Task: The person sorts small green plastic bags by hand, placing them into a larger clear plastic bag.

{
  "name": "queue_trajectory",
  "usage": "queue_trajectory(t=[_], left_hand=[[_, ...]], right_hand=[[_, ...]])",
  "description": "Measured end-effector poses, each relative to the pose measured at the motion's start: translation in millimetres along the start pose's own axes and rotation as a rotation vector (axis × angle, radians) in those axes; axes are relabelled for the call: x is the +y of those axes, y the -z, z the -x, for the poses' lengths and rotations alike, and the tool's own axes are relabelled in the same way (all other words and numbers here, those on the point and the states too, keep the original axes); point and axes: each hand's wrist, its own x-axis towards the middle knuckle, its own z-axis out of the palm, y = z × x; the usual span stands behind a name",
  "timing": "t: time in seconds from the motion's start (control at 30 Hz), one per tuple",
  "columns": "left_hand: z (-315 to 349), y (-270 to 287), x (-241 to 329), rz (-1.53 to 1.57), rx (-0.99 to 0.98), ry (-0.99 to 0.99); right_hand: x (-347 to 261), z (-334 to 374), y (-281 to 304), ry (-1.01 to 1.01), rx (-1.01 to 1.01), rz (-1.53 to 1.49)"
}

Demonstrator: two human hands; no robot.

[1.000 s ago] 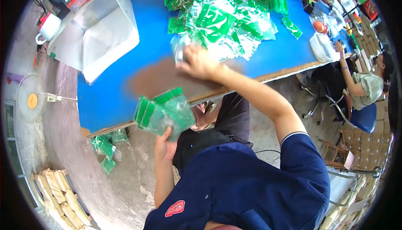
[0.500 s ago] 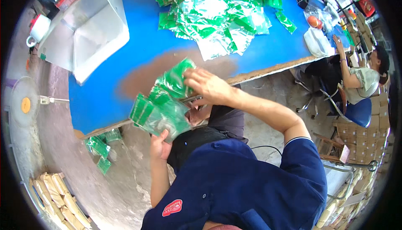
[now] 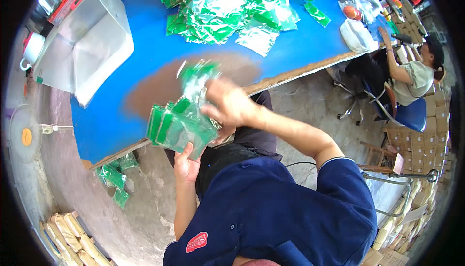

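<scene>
In the head view, we see our left hand (image 3: 186, 167) in front of the near edge of the blue table (image 3: 147, 29), closed around a fanned stack of green-and-clear packets (image 3: 174, 125), thumb on top and the other fingers mostly hidden beneath. Our right hand (image 3: 230, 102) is blurred over that same edge, half curled beside another packet (image 3: 199, 75) just above the stack; we cannot tell whether its fingers pinch it. By the near edge we see a brown patch (image 3: 145, 91) on the tabletop. A heap of similar packets (image 3: 223, 9) spreads toward the far edge, a single packet (image 3: 317, 15) just to its right. At the left edge we have an open translucent bin (image 3: 104, 38); toward the right end, a white tub (image 3: 356, 36) sits at the near edge. More green packets (image 3: 114, 179) show below the near-left corner. Near the right end, a co-worker (image 3: 409, 79) sits on a blue chair (image 3: 414, 115)
</scene>
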Motion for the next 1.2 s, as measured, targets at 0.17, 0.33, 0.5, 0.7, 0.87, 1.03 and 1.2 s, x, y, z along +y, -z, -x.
queue_trajectory(t=[0.17, 0.33, 0.5, 0.7, 0.87, 1.03, 1.2], left_hand=[[-3, 2, 4, -0.107, 0.021, 0.013], [-20, 10, 0, -0.027, -0.086, 0.044], [-11, -5, 2, -0.13, -0.048, 0.007], [-3, -1, 1, -0.021, -0.053, 0.076], [5, 5, 0, -0.131, 0.014, -0.082], [16, 5, 15, -0.308, 0.067, -0.196], [17, 23, 31, -0.164, 0.038, -0.173]], right_hand=[[37, -12, 30, -0.214, 0.219, 0.023], [37, 12, 36, -0.331, -0.014, 0.224], [3, -17, 33, -0.204, -0.326, -0.407], [182, -156, 50, -0.164, 0.551, 0.347], [167, -167, 12, -0.374, 0.022, 0.479], [90, -133, -40, -0.196, 0.153, 0.295], [43, -80, -5, -0.206, 0.117, 0.282]])
